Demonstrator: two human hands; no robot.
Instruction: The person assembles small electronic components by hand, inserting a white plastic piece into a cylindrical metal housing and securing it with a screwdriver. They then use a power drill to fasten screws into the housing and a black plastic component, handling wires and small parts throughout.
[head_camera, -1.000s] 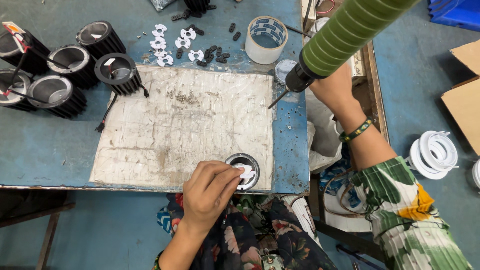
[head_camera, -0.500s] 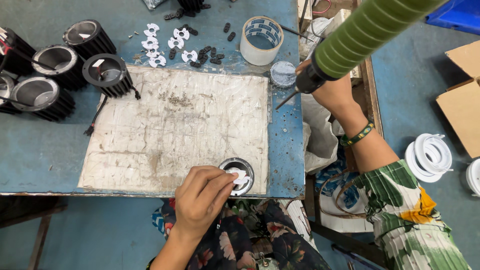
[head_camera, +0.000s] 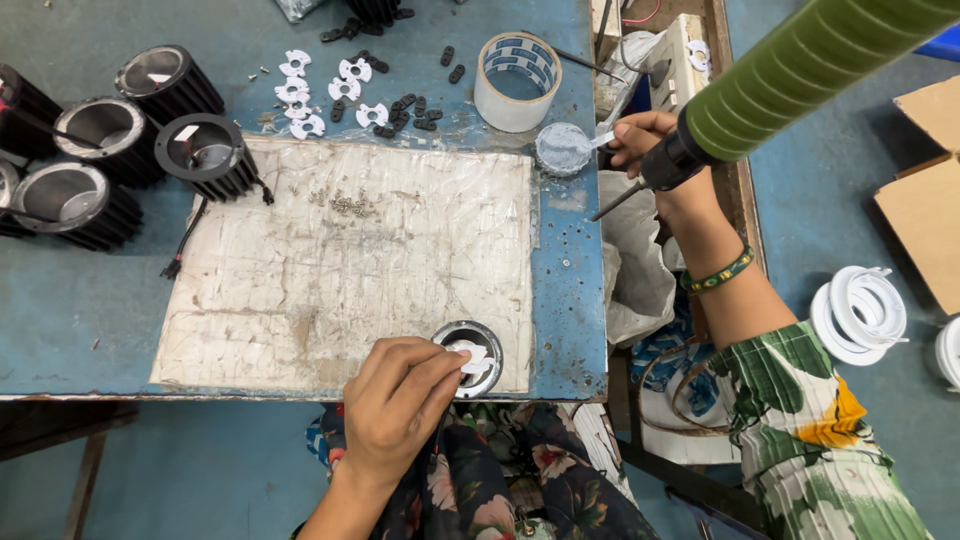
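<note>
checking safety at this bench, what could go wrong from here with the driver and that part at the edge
1. The finned housing sits at the table edge; a push from the left hand pressing the white piece could tip it off.
2. The right hand holds both the driver and a small stick over the paste cup; the bit could knock the cup or slip.

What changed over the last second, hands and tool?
The right hand carried the green-sleeved driver from the table edge to the small round tin, fingers now at a white strip in it. The left hand stayed on the white piece in the round black housing at the near edge.
</note>
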